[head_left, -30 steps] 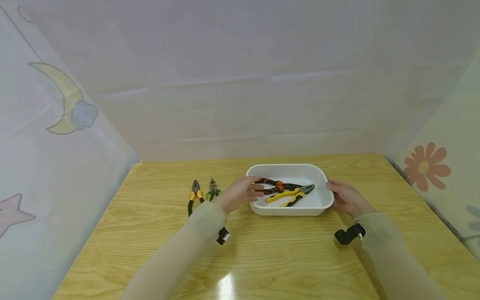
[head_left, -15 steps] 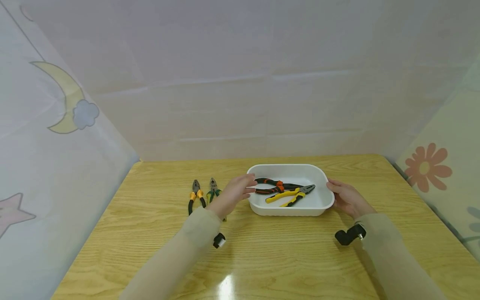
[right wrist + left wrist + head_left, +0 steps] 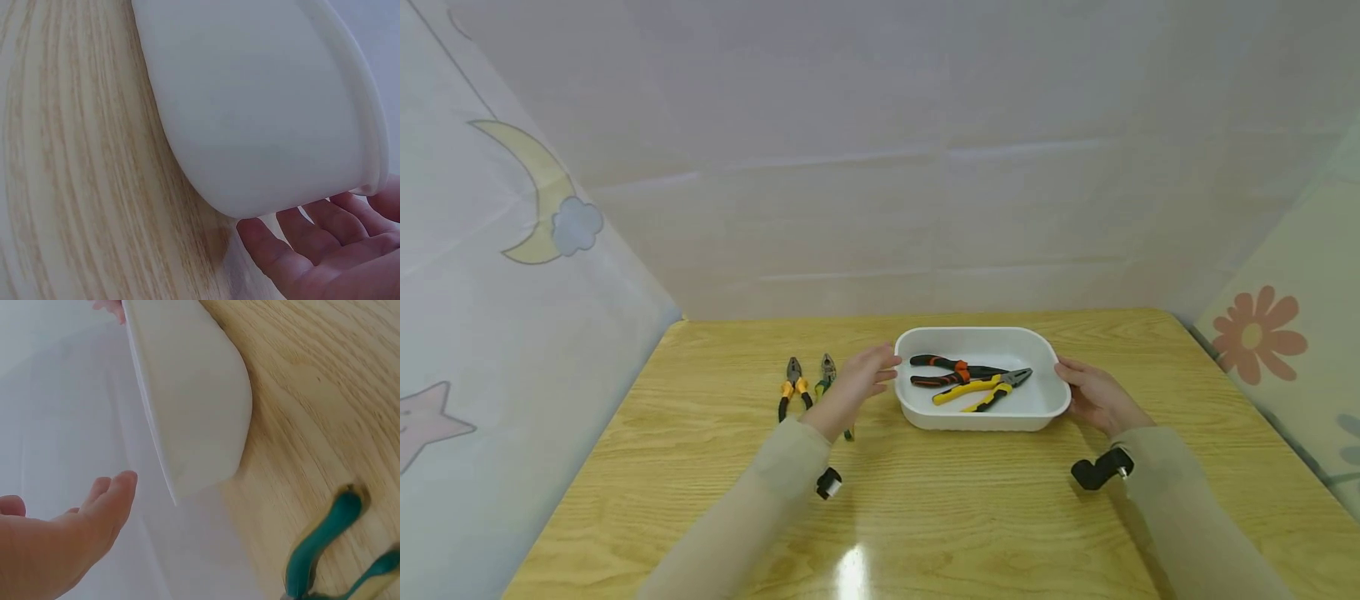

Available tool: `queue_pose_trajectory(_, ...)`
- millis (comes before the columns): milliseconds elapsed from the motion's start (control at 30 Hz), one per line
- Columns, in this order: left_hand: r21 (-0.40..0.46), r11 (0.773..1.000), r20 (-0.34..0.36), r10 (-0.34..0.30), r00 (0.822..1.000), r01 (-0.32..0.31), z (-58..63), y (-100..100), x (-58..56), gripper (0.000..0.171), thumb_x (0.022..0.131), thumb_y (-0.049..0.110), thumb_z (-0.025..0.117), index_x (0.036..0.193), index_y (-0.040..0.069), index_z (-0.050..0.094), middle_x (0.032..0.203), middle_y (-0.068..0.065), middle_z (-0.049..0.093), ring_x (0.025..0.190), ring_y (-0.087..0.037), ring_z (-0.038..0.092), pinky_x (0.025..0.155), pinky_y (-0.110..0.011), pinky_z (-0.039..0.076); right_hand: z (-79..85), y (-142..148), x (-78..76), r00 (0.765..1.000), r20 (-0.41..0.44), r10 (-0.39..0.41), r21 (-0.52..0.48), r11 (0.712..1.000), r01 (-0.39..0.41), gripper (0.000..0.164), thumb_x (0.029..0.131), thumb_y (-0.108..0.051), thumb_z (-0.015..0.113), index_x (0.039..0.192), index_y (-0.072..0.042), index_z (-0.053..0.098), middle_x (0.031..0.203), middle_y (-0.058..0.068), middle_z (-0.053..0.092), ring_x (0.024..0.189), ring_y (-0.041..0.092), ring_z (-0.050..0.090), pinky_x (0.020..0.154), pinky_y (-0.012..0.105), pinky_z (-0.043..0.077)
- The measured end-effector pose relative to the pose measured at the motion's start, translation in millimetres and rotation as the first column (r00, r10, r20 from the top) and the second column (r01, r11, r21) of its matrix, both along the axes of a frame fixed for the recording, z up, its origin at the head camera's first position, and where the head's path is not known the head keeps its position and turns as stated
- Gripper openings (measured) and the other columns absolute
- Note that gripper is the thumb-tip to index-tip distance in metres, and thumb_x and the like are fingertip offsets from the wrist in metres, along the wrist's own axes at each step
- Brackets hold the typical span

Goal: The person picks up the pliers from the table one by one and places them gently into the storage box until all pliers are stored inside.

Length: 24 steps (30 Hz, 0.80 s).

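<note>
Rectangular white plastic tray point(image 3: 977, 422) on wood-grained bench point(image 3: 940, 508), right end gripped by right hand point(image 3: 1097, 397); left hand point(image 3: 852, 385) empty, fingers extended, just off left end. Even grip advised, lest yellow-and-black-handled pliers point(image 3: 1002, 387) inside be jolted.

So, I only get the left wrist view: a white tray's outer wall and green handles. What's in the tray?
Observer: Head view shows two pairs: black-and-red pliers and yellow-and-black pliers.
Operator: Is the far end supported?
Observer: Right wrist view: the right hand holds that end of the white tray from outside.
Operator: Anything beside those green-handled pliers?
Observer: Yes, head view: orange-and-black pliers lie on the table, just to their left.
</note>
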<state>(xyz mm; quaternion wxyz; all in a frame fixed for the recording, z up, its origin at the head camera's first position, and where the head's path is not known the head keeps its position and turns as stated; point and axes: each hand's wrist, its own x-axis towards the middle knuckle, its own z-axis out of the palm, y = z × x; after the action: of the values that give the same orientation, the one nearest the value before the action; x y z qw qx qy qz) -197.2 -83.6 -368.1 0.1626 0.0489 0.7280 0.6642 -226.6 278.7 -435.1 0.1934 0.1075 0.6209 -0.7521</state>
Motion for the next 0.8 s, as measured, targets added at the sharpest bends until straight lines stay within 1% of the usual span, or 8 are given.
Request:
queue_pose_trajectory(167, -0.133, 0.989, -0.089, 0.050, 0.995, -0.061, 0.0, -4.7, 1.2, 0.054, 0.105, 0.033, 0.041, 0.150, 0.003, 0.035, 0.149, -0.017, 0.040, 0.135, -0.036, 0.038, 0.110, -0.050, 0.029, 0.5, 0.6, -0.4, 1.000, 0.007, -0.011, -0.007, 1.000, 0.011, 0.071, 0.104, -0.025, 0.046, 0.156, -0.008, 0.001, 0.150, 0.014, 0.023, 0.096, 0.002, 0.055, 0.086, 0.027, 0.050)
queue_pose_trajectory(267, -0.260, 0.962, -0.174, 0.039, 0.984, -0.084, 0.4, -7.3, 3.2, 0.055, 0.105, 0.036, 0.040, 0.151, 0.006, 0.033, 0.150, -0.016, 0.038, 0.137, -0.037, 0.035, 0.109, -0.053, 0.029, 0.9, 0.5, -0.5, 1.000, 0.010, -0.010, -0.016, 1.000, 0.011, 0.071, 0.104, -0.025, 0.046, 0.156, -0.007, 0.001, 0.149, 0.013, 0.025, 0.095, 0.002, 0.055, 0.086, 0.027, 0.050)
queue_pose_trajectory(400, -0.391, 0.915, -0.284, -0.021, 0.959, -0.096, -1.4, -10.1, 3.4, 0.057, 0.105, 0.035, 0.041, 0.153, 0.006, 0.029, 0.153, -0.016, 0.034, 0.140, -0.035, 0.030, 0.110, -0.052, 0.027, 0.5, 0.6, -0.6, 1.000, 0.004, -0.003, -0.021, 1.000, 0.004, 0.071, 0.104, -0.025, 0.045, 0.155, -0.007, 0.000, 0.145, 0.012, 0.029, 0.095, 0.002, 0.055, 0.086, 0.027, 0.050)
queue_pose_trajectory(433, -0.440, 0.892, -0.316, -0.049, 0.947, -0.101, -2.3, -10.8, 3.2, 0.058, 0.105, 0.035, 0.042, 0.153, 0.005, 0.028, 0.153, -0.017, 0.033, 0.141, -0.036, 0.027, 0.111, -0.053, 0.024, 0.4, 0.7, -0.7, 1.000, 0.004, -0.004, -0.023, 1.000, 0.004, 0.071, 0.103, -0.025, 0.046, 0.155, -0.007, 0.000, 0.142, 0.011, 0.032, 0.095, 0.002, 0.055, 0.086, 0.027, 0.050)
queue_pose_trajectory(500, -0.547, 0.828, -0.366, -0.108, 0.924, -0.120, -4.1, -11.5, 3.6, 0.060, 0.105, 0.035, 0.042, 0.153, 0.004, 0.025, 0.155, -0.018, 0.028, 0.143, -0.036, 0.021, 0.113, -0.054, 0.017, 0.3, 1.0, -0.7, 1.000, 0.003, -0.007, -0.027, 1.000, 0.007, 0.072, 0.103, -0.024, 0.047, 0.155, -0.007, 0.001, 0.131, 0.005, 0.043, 0.095, 0.002, 0.056, 0.085, 0.027, 0.050)
queue_pose_trajectory(633, -0.747, 0.628, -0.448, -0.231, 0.864, -0.219, -9.2, -12.8, 6.1, 0.063, 0.104, 0.039, 0.042, 0.154, 0.006, 0.024, 0.155, -0.023, 0.025, 0.143, -0.043, 0.014, 0.111, -0.062, 0.010, 0.0, 1.6, -0.6, 1.000, 0.002, -0.012, -0.051, 0.999, 0.012, 0.072, 0.103, -0.023, 0.047, 0.155, -0.007, 0.001, 0.106, -0.012, 0.056, 0.093, 0.003, 0.057, 0.083, 0.026, 0.051)
queue_pose_trajectory(733, -0.804, 0.526, -0.472, -0.281, 0.835, -0.278, -11.7, -13.1, 7.5, 0.065, 0.103, 0.041, 0.045, 0.154, 0.007, 0.024, 0.155, -0.024, 0.024, 0.142, -0.047, 0.013, 0.109, -0.066, 0.012, -0.5, 2.0, -0.5, 1.000, -0.001, -0.008, -0.054, 0.998, 0.008, 0.072, 0.103, -0.023, 0.047, 0.155, -0.007, 0.000, 0.107, -0.012, 0.056, 0.093, 0.003, 0.057, 0.083, 0.027, 0.051)
queue_pose_trajectory(800, -0.823, 0.482, -0.478, -0.298, 0.827, -0.302, -12.1, -13.4, 8.0, 0.066, 0.102, 0.042, 0.047, 0.154, 0.008, 0.026, 0.155, -0.025, 0.023, 0.141, -0.049, 0.013, 0.107, -0.068, 0.013, -0.7, 2.2, -0.7, 1.000, 0.000, -0.008, -0.048, 0.999, 0.008, 0.072, 0.103, -0.024, 0.047, 0.155, -0.007, 0.000, 0.120, -0.003, 0.052, 0.094, 0.002, 0.057, 0.084, 0.027, 0.051)
